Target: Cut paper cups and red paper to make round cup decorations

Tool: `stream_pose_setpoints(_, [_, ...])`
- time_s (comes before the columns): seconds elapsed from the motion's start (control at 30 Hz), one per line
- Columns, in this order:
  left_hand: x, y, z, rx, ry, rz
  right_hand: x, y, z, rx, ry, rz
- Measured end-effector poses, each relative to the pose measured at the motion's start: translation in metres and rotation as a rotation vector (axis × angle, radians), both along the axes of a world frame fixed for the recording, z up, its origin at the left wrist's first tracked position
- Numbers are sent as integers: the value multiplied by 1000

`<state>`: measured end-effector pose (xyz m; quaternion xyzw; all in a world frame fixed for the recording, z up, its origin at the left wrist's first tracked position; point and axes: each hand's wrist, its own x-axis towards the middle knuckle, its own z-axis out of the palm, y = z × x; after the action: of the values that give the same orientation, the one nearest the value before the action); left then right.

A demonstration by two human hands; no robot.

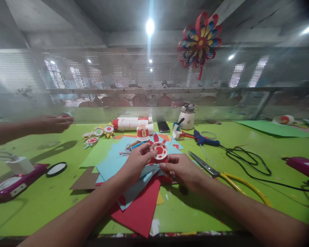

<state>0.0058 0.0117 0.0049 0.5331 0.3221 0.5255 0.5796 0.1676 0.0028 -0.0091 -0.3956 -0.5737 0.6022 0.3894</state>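
Left hand (137,159) has a narrow grip, thumb over the rim, on a small round white piece (162,151) with red bits inside and red petals, held up mid-worktop (100,216). Right hand (181,168) is at its lower right edge, fingers bunched up; can't tell if that grip is actually pinching it or just touching.

Pretty crowded around there tbh. Blue sheets (109,168) and a red sheet (141,214) are heaped right under the hands, and the left hand partly covers some pens (132,144). Big scissors (208,167) lie just beside the right hand, yellow handles running behind that forearm. Beyond them there's a blue glue gun (207,139) with its black cord (262,164) looping all over the right side. A paper cup (143,133), a phone (163,127) and a bottle (186,120) are further back. Off to the left, someone else's hand (54,123) reaches in above the worktop.
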Motion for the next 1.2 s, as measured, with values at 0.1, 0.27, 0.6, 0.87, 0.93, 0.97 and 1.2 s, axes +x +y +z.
stream_pose_setpoints(0.1, [1,1,-1,-3,-8,20,-1,0,-2,-3,-33,-13])
stream_pose_setpoints(0.27, [2,0,-1,-31,1,20,0,0,-2,-11,-36,-23])
stream_pose_setpoints(0.6, [-1,-2,-1,4,14,-50,0,-1,-2,-43,-36,-34])
stream_pose_setpoints(0.87, [1,0,-5,-62,-4,-34,1,1,-1,-25,-32,-52])
stream_pose_setpoints(0.93, [0,2,-7,-59,-13,-11,1,0,-1,-31,-52,-52])
stream_pose_setpoints(0.97, [-1,2,-8,-54,-13,-1,1,0,-1,-34,-60,-46])
stream_pose_setpoints(1.2, [1,0,-4,-79,1,21,1,1,-1,-8,-26,-31])
